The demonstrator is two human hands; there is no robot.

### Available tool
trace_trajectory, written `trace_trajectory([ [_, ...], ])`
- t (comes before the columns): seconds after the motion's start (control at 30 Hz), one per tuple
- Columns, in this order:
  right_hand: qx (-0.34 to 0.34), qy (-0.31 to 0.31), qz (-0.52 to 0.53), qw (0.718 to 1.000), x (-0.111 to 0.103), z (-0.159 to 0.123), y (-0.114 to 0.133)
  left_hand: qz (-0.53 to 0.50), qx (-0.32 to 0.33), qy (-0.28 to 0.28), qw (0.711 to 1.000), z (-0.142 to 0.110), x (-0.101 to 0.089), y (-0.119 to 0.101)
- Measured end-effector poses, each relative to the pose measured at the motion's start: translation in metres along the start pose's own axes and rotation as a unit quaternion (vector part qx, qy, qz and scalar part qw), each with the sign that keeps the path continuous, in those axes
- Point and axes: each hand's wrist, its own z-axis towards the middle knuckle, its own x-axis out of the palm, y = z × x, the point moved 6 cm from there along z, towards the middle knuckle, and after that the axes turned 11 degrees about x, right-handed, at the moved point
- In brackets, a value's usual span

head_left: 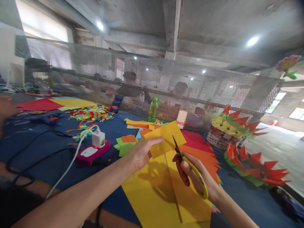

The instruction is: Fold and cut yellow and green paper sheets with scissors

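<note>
Okay, so across the blue table [114,126] you've got big yellow sheets [149,196], with a smaller yellow piece [163,136] held up over them. Left hand [142,150] is pinching that piece, thumb on top, while the right hand [204,172] is wrapped around yellow-handled scissors [195,171], blades looking nearly together. Can't tell if they touch the paper. I'd want the left thumb clear of the blades, the piece held taut, and the paper turned rather than the wrist twisted.

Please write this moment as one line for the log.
left hand: holds yellow paper piece | right hand: holds scissors | below hands: larger yellow sheets | scissors-paper contact: unclear
</note>
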Motion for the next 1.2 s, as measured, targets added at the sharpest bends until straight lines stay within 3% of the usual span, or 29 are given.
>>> trace_trajectory([
  [0.8,0.045,-0.027,-0.014,0.999,0.0009,-0.0024,-0.0074,0.019,-0.008,0.002,1.0,0.0023,-0.0023,0.0023],
  [1.2,0.076,-0.072,-0.014,0.994,-0.0026,-0.0004,-0.0018,0.025,-0.002,0.002,1.0,0.0023,-0.0025,0.0019],
])
